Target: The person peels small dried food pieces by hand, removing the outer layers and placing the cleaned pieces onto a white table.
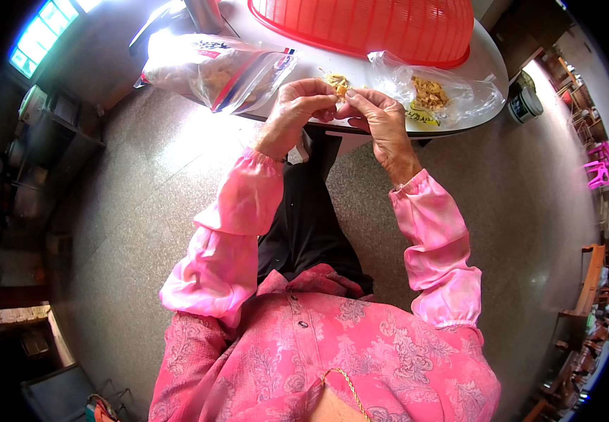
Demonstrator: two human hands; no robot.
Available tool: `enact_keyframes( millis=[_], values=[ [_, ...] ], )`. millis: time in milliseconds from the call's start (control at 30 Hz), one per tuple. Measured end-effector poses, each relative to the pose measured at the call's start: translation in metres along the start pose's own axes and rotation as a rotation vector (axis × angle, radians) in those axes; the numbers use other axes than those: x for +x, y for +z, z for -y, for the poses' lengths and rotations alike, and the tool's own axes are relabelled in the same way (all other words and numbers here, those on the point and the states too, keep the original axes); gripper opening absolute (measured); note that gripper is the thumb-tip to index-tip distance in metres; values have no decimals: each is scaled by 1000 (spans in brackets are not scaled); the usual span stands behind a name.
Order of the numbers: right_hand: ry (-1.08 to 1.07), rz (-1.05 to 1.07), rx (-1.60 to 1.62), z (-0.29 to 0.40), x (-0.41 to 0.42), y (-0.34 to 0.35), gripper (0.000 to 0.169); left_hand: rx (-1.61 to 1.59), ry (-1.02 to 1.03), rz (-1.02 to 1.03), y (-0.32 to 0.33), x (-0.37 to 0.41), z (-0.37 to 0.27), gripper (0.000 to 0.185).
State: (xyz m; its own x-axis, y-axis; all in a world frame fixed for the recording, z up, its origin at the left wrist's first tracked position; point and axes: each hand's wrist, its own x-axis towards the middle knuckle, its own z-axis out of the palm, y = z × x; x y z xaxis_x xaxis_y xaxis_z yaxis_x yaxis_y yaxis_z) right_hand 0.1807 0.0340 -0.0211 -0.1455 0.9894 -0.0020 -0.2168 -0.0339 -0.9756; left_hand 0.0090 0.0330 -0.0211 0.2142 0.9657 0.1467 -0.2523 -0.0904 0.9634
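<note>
My left hand and my right hand meet at the table's near edge, thumbs and fingertips pinched around a small yellow-orange dried piece. Its exact kind is too small to tell, and the fingers partly hide it. Just beyond the fingertips lies a little heap of pale yellow shreds on the white tabletop. To the right, an opened clear plastic bag holds a clump of golden-brown dried pieces. A large zip-top plastic bag with pale contents lies left of my left hand.
A red ribbed plastic food cover or basket takes up the table's far side. At the far left stands a metallic container. A bucket is on the floor right of the table; pink plastic stools stand farther right.
</note>
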Motion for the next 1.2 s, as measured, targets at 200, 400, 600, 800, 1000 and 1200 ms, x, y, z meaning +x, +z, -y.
enact_keyframes(
  millis=[200,400,600,800,1000,1200],
  values=[
    [-79,4,-40,-4,4,0,12,102,16,-42,6,3,-5,15],
    [9,-29,70,1,-2,5,9,90,-39,-50,5,6,-5,19],
    [180,7,349,-3,-1,0,9,28,30,-24,7,6,-3,11],
    [-131,-83,3,-5,0,3,13,32,10,-49,0,9,-3,13],
    [-397,15,-395,-11,8,-5,20,302,241,-35,6,13,-6,19],
    [-462,2,-464,-4,4,-3,23,439,200,3,2,14,-7,13]
  ],
)
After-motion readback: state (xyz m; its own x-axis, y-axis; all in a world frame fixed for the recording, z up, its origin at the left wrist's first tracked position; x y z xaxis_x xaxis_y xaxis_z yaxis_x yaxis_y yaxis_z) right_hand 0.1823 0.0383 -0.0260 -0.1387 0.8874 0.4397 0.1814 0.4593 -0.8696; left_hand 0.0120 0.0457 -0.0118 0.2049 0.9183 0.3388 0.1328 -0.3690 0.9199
